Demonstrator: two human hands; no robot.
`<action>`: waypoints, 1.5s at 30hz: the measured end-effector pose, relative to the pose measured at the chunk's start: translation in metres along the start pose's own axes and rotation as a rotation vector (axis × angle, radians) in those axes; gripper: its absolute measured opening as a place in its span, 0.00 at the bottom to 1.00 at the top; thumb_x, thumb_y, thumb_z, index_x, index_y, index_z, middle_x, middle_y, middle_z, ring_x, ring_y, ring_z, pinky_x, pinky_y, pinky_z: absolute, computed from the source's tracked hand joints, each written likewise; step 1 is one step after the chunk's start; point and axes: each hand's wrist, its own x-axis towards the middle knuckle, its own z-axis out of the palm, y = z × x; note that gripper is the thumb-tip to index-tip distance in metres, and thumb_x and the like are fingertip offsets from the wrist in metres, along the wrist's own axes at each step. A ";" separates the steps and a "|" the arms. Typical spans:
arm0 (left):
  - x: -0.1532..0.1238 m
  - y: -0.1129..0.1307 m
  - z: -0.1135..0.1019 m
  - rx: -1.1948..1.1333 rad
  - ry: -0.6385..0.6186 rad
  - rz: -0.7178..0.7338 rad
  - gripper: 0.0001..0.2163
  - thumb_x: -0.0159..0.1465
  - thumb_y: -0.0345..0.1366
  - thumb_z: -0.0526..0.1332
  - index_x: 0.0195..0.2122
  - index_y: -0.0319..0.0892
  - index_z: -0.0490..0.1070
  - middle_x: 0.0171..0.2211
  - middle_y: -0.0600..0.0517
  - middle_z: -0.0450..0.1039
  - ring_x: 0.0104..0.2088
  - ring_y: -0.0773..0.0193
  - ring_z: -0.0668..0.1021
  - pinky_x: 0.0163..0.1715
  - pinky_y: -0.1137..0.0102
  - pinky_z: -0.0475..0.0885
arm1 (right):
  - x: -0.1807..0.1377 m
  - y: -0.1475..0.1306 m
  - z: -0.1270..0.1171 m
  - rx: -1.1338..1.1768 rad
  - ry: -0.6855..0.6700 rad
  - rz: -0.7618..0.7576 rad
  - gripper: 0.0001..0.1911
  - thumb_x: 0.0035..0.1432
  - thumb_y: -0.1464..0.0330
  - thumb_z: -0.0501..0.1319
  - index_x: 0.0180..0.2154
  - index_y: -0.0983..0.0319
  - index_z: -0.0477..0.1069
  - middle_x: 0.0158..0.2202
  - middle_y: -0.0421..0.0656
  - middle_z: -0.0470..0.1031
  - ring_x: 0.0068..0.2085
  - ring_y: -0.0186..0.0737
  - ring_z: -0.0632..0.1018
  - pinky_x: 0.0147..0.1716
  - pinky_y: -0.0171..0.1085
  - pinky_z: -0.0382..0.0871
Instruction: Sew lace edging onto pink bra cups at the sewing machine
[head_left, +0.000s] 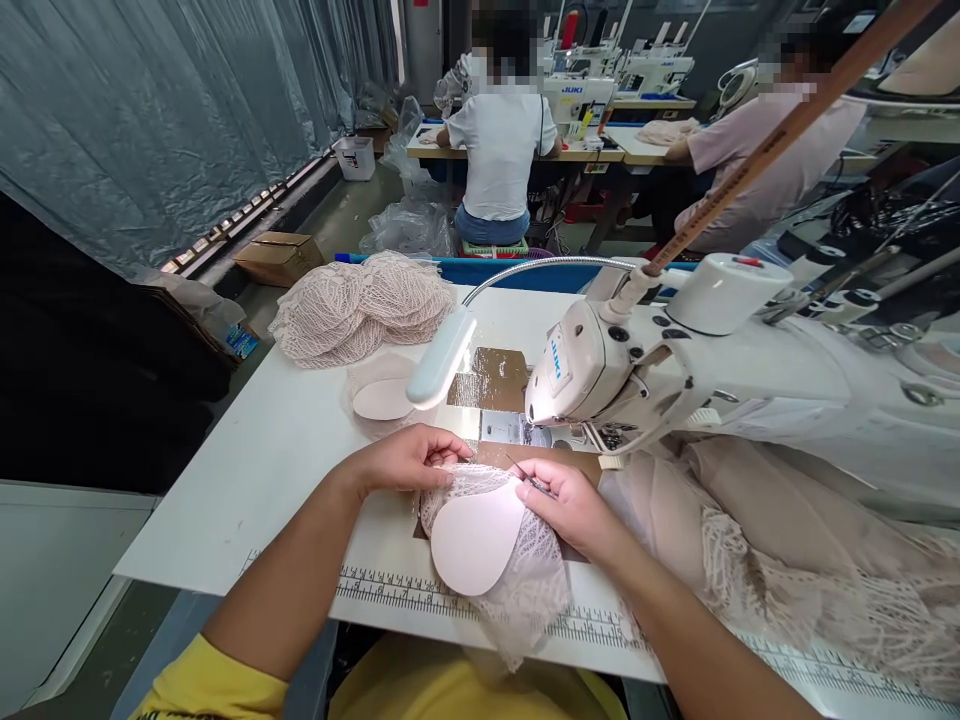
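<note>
A piece of pale pink lace fabric [536,590] lies over the table's front edge, with a smooth rounded pad [478,540] on top of it. My left hand [411,460] pinches the upper left edge of the lace. At the upper right edge, my right hand [559,495] is closed around a small dark pointed tool, perhaps thread snips, with fingertips touching the fabric and pad. Just beyond both hands stands the white sewing machine [585,365], its needle area partly hidden. A second pad on lace [384,399] rests to the left of the lamp.
A stack of lace pieces [364,310] sits at the table's far left. The lamp [442,355] reaches over the work on a bent arm. Sheer lace fabric [795,560] is heaped at right. Two people sit at machines ahead; a cardboard box [277,258] is on the floor.
</note>
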 end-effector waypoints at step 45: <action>0.021 0.000 0.036 -0.146 -0.064 -0.010 0.18 0.56 0.45 0.66 0.21 0.35 0.67 0.21 0.57 0.51 0.23 0.72 0.54 0.22 0.73 0.47 | 0.001 -0.012 -0.006 -0.221 -0.097 -0.199 0.11 0.61 0.62 0.58 0.42 0.59 0.74 0.38 0.42 0.77 0.38 0.41 0.75 0.38 0.38 0.67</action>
